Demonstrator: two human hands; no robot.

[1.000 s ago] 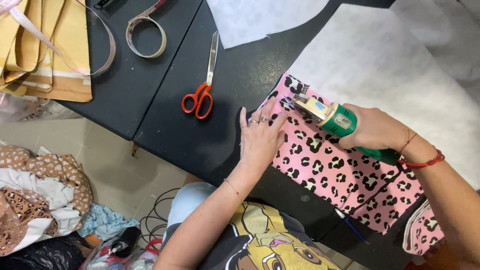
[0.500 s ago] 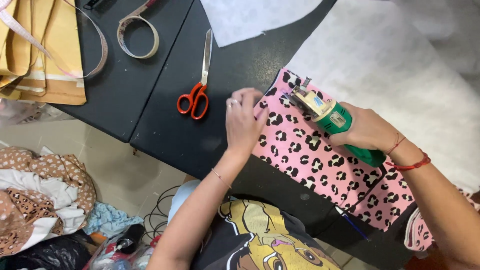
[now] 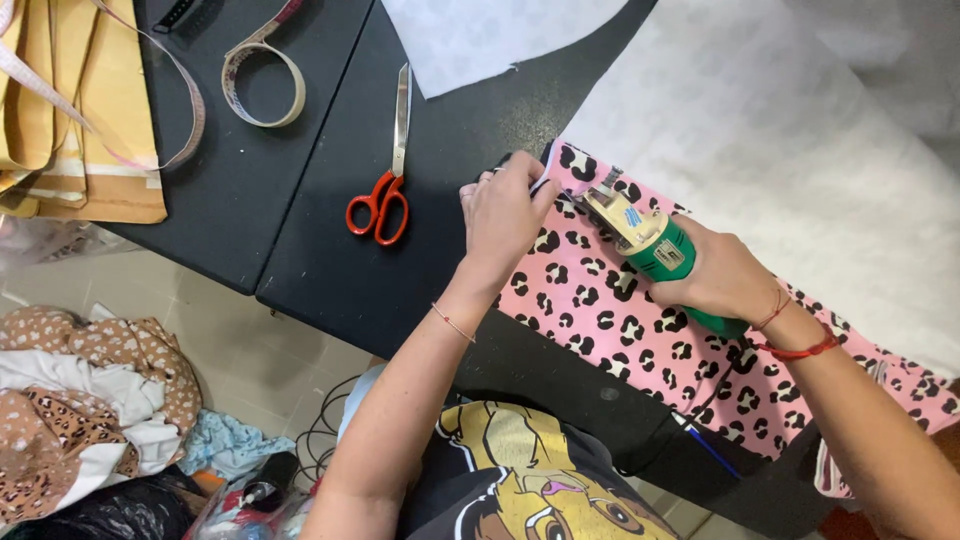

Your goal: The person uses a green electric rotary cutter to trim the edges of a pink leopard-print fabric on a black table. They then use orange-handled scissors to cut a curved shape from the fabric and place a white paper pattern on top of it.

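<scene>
A pink fabric with black leopard spots (image 3: 640,330) lies on the black table (image 3: 330,270). My left hand (image 3: 503,212) pinches the fabric's near-left corner and lifts its edge slightly. My right hand (image 3: 715,280) grips a green electric fabric cutter (image 3: 650,245), whose beige head rests on the fabric just right of that corner. A dark cord runs from the cutter down past the table's edge.
Red-handled scissors (image 3: 385,170) lie left of my left hand. A coiled measuring tape (image 3: 262,85) and tan paper patterns (image 3: 70,110) sit at the far left. White fabric (image 3: 760,130) covers the table's right part. Cloth scraps (image 3: 80,400) lie on the floor.
My left hand has gone from lying flat on the fabric to pinching and lifting its corner. The cutter has shifted slightly toward that corner.
</scene>
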